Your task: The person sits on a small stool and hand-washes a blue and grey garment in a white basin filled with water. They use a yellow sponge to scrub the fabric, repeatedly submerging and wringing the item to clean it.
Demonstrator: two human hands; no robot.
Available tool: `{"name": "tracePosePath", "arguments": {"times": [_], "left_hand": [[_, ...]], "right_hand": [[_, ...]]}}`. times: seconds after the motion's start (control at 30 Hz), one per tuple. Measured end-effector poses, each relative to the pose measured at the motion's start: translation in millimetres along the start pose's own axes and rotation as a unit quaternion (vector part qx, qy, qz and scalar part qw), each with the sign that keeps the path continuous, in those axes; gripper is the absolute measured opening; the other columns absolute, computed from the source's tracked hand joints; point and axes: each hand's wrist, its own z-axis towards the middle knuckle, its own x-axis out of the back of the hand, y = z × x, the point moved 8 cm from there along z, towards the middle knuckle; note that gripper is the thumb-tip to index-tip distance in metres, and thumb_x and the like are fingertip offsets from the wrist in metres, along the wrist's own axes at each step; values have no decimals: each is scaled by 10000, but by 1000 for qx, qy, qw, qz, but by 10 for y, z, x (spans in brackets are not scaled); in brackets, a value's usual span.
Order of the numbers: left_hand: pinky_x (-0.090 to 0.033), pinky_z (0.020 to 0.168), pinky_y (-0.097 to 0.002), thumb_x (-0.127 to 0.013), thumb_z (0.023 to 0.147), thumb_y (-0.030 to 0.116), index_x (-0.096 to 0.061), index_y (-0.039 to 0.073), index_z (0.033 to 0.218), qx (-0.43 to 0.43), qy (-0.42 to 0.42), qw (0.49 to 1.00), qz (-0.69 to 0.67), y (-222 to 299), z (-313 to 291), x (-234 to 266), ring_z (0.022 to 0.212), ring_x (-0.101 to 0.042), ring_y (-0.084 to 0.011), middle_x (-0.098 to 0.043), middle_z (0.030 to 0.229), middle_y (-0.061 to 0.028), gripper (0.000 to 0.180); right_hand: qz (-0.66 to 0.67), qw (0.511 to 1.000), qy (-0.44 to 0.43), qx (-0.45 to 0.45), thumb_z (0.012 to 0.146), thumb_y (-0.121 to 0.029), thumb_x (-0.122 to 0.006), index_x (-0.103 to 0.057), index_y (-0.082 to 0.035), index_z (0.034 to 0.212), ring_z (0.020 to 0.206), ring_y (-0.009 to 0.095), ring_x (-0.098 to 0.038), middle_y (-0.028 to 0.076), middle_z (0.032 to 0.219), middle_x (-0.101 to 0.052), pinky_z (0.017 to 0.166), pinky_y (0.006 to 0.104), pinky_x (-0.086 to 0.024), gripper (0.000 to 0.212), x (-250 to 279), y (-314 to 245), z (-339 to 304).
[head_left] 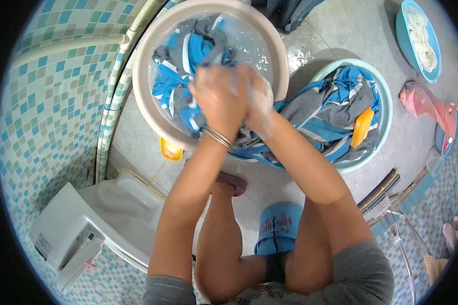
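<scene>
My left hand [218,95], with bangles at the wrist, and my right hand [259,97], covered in white suds, are side by side over a large pale pink basin [281,56]. Both are closed on a blue, grey and white striped cloth [198,48]; motion blurs the fingers. Part of the cloth is in cloudy, soapy water. The rest runs over the basin's near right rim, under my right forearm, into a light blue basin [388,109]. A yellow block like a soap bar [362,128] rests on the cloth there.
By the pink basin's near rim is a small orange-yellow dish [171,150]. A white toilet [127,211] stands at the left, beside wall pipes [122,61]. A blue basin with white cloth [435,71] and a pink bag [430,109] are right. A blue bucket [279,221] is between my legs.
</scene>
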Motion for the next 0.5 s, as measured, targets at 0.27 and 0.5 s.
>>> {"name": "tracePosePath", "arguments": {"times": [0.27,0.5], "left_hand": [[-383,640,-415,-620,760,125,-600,45,649,-39,-35,999,-2,532,-294,-97,667,-502,-305,-547,657,-141,139],[-424,775,-431,-639,803,367,-664,97,770,66,-54,996,35,-1133,401,143,824,-581,-328,-631,772,-127,274]], "right_hand": [[-221,959,-98,145,850,-267,-507,-571,27,1109,912,201,-554,92,1045,-601,815,301,-426,397,154,-154,266],[37,987,-89,-131,899,-328,-489,-441,17,1246,1081,245,-528,144,1182,-537,944,385,-407,492,-38,-344,-235]]}}
